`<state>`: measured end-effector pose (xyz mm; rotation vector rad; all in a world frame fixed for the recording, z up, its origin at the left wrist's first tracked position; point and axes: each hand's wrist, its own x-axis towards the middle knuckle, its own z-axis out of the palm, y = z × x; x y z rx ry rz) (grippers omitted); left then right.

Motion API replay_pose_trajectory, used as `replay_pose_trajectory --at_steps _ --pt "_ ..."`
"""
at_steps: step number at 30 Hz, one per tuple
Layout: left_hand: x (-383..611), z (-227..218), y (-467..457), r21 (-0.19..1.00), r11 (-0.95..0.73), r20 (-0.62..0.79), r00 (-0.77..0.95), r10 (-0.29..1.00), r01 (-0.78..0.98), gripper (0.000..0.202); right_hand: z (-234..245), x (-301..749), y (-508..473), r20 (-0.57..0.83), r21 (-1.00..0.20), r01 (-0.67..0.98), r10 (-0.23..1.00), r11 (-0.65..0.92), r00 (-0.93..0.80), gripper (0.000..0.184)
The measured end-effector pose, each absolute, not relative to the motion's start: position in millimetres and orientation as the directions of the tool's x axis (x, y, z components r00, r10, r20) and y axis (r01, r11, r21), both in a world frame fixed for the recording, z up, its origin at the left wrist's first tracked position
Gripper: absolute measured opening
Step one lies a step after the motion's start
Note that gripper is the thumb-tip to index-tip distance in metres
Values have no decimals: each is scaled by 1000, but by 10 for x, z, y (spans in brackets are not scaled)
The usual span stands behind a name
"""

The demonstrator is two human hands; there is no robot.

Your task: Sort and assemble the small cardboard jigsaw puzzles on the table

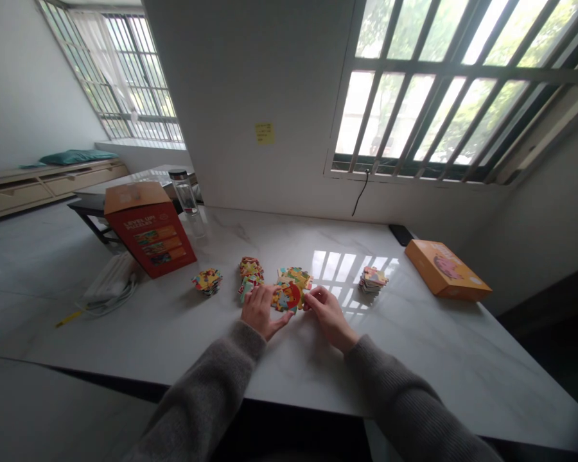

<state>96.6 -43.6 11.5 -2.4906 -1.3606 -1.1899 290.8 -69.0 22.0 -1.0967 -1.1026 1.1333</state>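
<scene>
Under the fingers [264, 296] of the bare left hand [262, 312] and bare right hand [328, 317], colourful cardboard jigsaw pieces [289, 296] are partly hidden, their printed pictures too small to tell.

Glossy white marble tabletop [347, 359], matt cardboard puzzle pieces [289, 295], fuzzy knit sleeves [404, 391].

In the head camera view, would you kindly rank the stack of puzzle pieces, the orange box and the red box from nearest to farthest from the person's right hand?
From the right hand:
1. Stack of puzzle pieces: just to the hand's right, on the table.
2. Orange box: farther right, past the stack.
3. Red box: farthest, over on the left side.
</scene>
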Motion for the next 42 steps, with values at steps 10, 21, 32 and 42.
replay_pose_trajectory --at_steps 10,21,32,42 --pt "875 139 -413 303 -610 666 295 685 732 43 236 2856 -775 68 -979 -187 997 74 41 25" --pt "-463 307 -8 360 11 624 -250 740 933 45 277 2887 -790 218 -959 194 975 207 35 21" --pt "-623 186 56 431 46 472 -268 840 901 44 227 2932 -773 262 -936 250 965 246 30 24" --pt "61 242 -175 284 -544 678 236 696 790 30 62 2822 -624 402 -483 835 914 264 -57 32"
